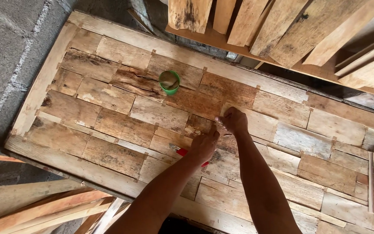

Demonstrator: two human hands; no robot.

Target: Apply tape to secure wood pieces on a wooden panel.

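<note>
Large framed panel of patchwork wood pieces [109,97] across floor. Stacked planks [282,26] far right. Right hand [233,120] mid-panel, fingers curled, pressing on a wood piece [260,123]. Left hand [203,145] just beside, nearer, closed around red-handled tool [182,151]. Green cup [169,82] far left of hands, apart.
</note>
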